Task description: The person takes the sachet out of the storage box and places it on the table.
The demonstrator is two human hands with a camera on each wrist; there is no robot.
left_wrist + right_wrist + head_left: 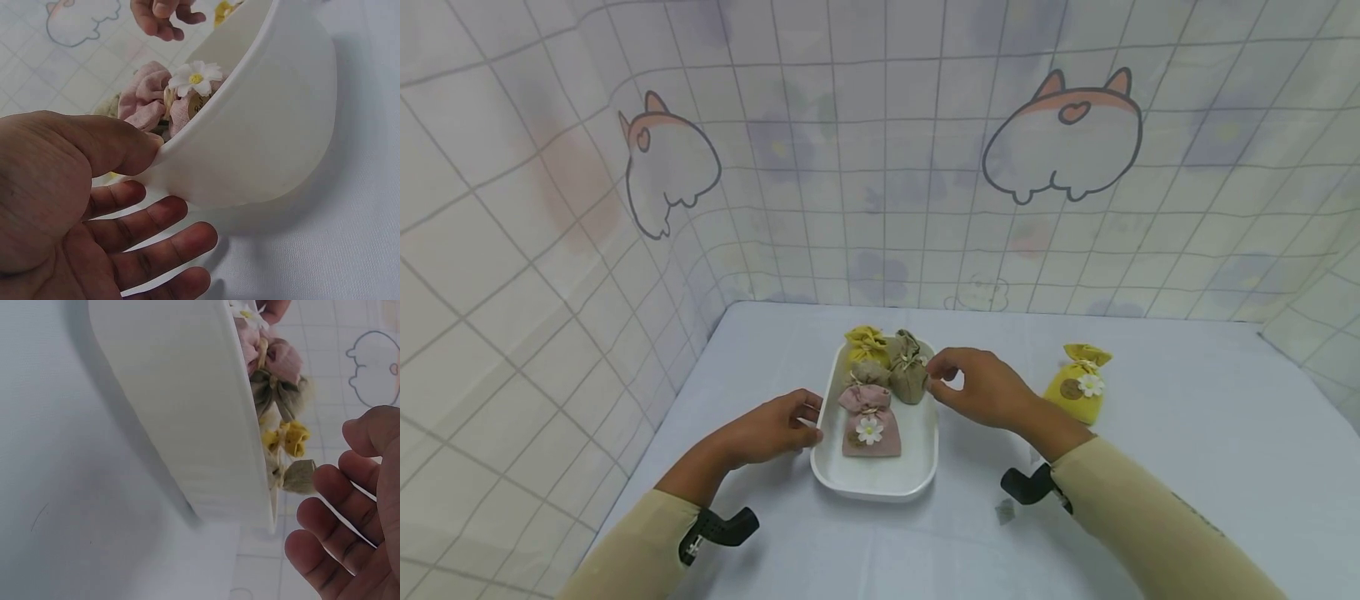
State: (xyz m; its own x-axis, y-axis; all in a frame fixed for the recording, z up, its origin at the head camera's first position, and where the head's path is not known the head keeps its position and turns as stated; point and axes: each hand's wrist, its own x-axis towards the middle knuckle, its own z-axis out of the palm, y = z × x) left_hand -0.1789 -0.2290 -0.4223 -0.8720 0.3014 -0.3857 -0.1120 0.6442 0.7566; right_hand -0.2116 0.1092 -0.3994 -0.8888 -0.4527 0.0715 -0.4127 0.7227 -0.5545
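Observation:
My left hand [778, 427] pinches the left rim of a white tray [919, 458]; in the left wrist view its thumb lies on the rim and the other fingers are outside the wall. Inside the tray are a pink drawstring pouch [889, 442] with a white flower, an olive-green pouch [910, 381], a yellow pouch [865, 343] and a partly hidden greyish-green pouch [868, 372]. Over the tray's right rim, my right hand [981, 390] is beside the olive-green pouch. Its fingers are loosely bent, and the right wrist view shows nothing held.
Another yellow pouch [1078, 396] with a white flower lies on the white-covered table [1195, 433], right of the tray and behind my right wrist. A grid-patterned cloth [880, 167] hangs behind the table and along its sides. A small grey patch [1005, 510] shows near the right wrist.

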